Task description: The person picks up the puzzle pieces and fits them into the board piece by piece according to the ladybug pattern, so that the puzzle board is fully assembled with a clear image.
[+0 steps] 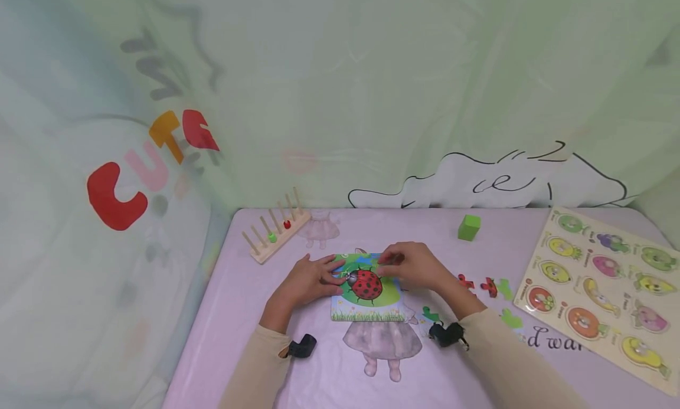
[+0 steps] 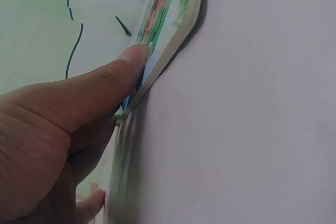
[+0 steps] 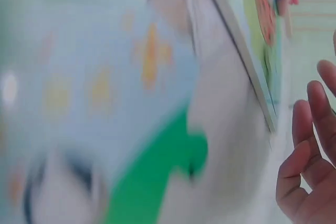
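Ladybug puzzle board (image 1: 366, 310) touched at left edge by left hand (image 1: 308, 282), fingers spread; right hand (image 1: 415, 265), fingers relaxed, held near far right corner.

a thin, squarish picture board (image 1: 393, 307) lies face up on the pale pink table (image 1: 329, 370), showing a red ladybug (image 1: 368, 287) with black spots on a green ground, blue patches at the far edge, grass along the near edge.

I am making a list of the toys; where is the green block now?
In the head view, the green block stands right of centre near the far edge of the table, left of the fruit board.
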The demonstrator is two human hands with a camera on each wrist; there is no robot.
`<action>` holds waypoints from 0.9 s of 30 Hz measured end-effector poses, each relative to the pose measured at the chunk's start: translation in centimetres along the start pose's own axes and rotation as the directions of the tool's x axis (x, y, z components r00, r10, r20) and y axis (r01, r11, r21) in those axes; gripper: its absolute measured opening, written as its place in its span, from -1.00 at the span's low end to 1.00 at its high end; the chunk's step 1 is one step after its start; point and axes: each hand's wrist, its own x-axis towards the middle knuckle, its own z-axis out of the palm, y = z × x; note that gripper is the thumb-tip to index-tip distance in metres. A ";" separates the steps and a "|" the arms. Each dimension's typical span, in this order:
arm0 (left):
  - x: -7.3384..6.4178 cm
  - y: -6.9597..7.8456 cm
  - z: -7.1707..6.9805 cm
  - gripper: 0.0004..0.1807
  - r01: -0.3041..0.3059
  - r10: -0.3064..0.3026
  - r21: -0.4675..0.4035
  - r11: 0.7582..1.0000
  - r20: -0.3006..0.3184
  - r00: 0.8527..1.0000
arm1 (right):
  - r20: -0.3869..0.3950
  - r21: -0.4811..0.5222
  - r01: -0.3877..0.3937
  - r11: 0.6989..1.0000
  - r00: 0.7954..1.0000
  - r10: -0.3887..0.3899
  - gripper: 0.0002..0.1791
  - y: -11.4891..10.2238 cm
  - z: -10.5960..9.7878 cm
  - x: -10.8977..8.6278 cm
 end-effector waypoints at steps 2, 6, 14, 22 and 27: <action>0.0 0.0 0.1 -0.63 -0.001 0.001 0.000 1.000 -0.002 1.000 | -0.009 -0.013 0.018 1.000 1.000 -0.018 -0.75 0.3 -0.9 -0.6; 0.0 0.1 0.0 -0.62 0.000 0.000 0.010 1.000 0.001 1.000 | -0.019 -0.057 0.025 0.998 0.999 -0.027 -0.70 1.2 -2.7 -1.8; 0.0 0.2 -0.1 -0.62 0.008 -0.008 0.031 0.999 0.007 1.000 | -0.039 -0.183 -0.012 0.983 0.999 0.005 -0.58 3.4 -5.8 -4.4; -0.1 0.3 -0.1 -0.62 0.005 -0.005 0.028 1.000 0.004 1.000 | -0.029 -0.288 -0.097 0.953 0.995 0.093 -0.59 5.2 -7.9 -6.5; -0.1 0.3 -0.1 -0.61 0.011 -0.011 0.027 1.000 0.011 1.000 | -0.024 -0.399 -0.122 0.909 0.992 0.123 -0.56 6.9 -8.2 -7.1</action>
